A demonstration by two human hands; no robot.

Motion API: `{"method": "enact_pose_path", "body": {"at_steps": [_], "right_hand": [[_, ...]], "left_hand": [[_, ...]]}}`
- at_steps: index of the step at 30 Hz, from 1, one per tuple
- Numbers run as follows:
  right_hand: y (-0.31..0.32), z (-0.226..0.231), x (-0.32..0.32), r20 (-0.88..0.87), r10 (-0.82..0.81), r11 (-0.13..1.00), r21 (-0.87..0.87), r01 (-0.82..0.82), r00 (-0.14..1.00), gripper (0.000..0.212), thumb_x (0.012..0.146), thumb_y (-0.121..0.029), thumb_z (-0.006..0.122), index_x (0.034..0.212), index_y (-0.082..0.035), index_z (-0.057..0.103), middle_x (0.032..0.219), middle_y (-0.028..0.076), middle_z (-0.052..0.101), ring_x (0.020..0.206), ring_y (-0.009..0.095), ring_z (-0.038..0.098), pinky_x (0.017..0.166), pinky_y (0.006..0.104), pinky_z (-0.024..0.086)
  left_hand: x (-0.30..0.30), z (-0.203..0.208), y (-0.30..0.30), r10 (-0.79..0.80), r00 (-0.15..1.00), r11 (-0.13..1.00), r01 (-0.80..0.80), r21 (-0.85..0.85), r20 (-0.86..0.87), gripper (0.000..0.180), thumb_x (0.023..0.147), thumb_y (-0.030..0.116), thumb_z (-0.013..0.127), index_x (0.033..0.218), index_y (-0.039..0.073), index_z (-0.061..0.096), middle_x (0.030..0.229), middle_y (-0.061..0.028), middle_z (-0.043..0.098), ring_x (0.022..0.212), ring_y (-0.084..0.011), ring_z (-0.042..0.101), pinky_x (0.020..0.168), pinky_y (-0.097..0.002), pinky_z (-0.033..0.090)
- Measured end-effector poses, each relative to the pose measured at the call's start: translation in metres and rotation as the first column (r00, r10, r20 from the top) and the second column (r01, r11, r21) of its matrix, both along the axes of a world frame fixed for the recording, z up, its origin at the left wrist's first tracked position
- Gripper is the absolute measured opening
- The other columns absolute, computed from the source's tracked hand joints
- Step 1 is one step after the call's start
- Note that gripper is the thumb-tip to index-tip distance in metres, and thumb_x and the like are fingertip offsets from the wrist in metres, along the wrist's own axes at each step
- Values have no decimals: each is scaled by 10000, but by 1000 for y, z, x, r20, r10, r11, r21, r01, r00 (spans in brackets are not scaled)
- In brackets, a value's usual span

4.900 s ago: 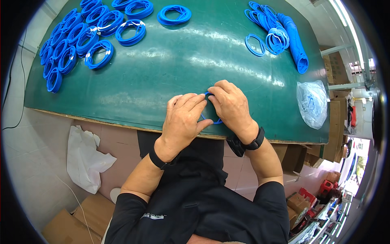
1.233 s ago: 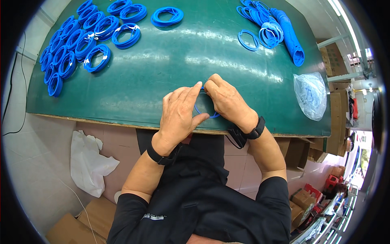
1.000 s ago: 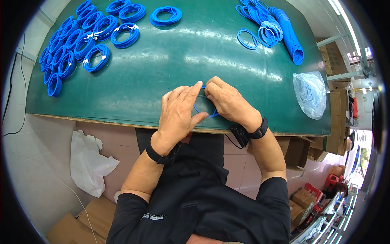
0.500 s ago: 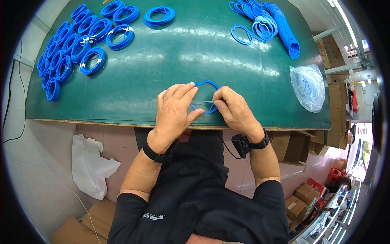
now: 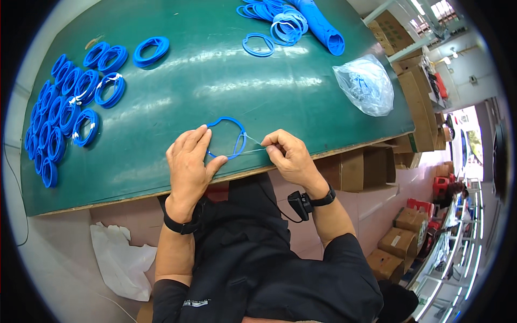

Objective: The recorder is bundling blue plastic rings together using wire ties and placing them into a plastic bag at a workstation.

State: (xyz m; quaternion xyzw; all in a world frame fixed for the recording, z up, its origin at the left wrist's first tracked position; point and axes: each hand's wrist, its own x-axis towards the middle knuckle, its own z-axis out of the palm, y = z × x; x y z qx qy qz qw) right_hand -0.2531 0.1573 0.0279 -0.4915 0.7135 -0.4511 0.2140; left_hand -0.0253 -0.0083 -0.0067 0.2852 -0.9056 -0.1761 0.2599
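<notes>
Head view: one green table (image 5: 293, 105) is filling most of my work area. A cluster of overlapping blue coils (image 5: 61, 110) is crowding its left end; about twenty, exact count unsure. One clear bag (image 5: 366, 86) is lying near the right end; one rolled blue tube (image 5: 320, 28) is lying beyond it. My two hands are working near the front edge. My left hand (image 5: 189, 164) is spreading wide, fingertips and thumb touching the left side of one blue ring (image 5: 231, 119) on the table. One lone coil (image 5: 146, 62) and one loose ring (image 5: 259, 54) are lying farther back. My right hand (image 5: 265, 146) is pinching narrowly, holding pale thread (image 5: 254, 140); two strands are stretching to the ring.
</notes>
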Motion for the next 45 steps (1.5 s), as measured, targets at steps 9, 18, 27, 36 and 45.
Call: {"method": "enact_pose_path", "body": {"at_steps": [9, 18, 27, 36, 45], "right_hand": [[21, -9, -15, 314, -76, 997, 54, 62, 946, 90, 1090, 15, 653, 1112, -27, 729, 889, -60, 620, 753, 27, 528, 677, 219, 432], [36, 5, -43, 445, -116, 993, 52, 104, 888, 91, 1090, 18, 642, 1092, -33, 717, 898, -37, 647, 753, 42, 560, 667, 219, 438], [39, 22, -72, 529, -61, 996, -26, 88, 847, 92, 1071, 21, 647, 1088, -30, 721, 914, -2, 662, 735, 81, 572, 671, 236, 459], [70, 30, -160, 383, -318, 859, -271, 435, 867, 105, 1069, 10, 665, 1118, -26, 750, 942, 17, 705, 735, 108, 632, 677, 261, 516], [59, 4, -250, -314, -817, 576, -468, 670, 483, 97, 1076, -36, 687, 1105, -18, 778, 970, 67, 751, 865, 197, 729, 783, 345, 597]], "left_hand": [[-5, -6, -1, -8, 1000, 1000, 8, -18, -25, 712, 845, 360, 968, 1444, 36, 759, 1527, -75, 724, 1433, -312, 620, 1185, -501, 431], [-7, -6, 2, 6, 999, 999, -8, -37, -39, 673, 866, 351, 958, 1434, 45, 767, 1514, -72, 732, 1431, -306, 624, 1183, -500, 436], [-7, -6, 4, 38, 999, 998, -38, -44, -5, 615, 888, 288, 954, 1429, 58, 772, 1528, -73, 723, 1437, -311, 622, 1209, -505, 434], [-8, -3, 5, 38, 999, 999, -38, -34, -2, 596, 910, 236, 931, 1446, 36, 764, 1543, -97, 718, 1443, -342, 622, 1209, -503, 438], [-8, -4, 6, 35, 999, 998, -36, -42, -13, 589, 917, 248, 926, 1443, 36, 765, 1545, -99, 716, 1444, -342, 620, 1210, -509, 438]]}}
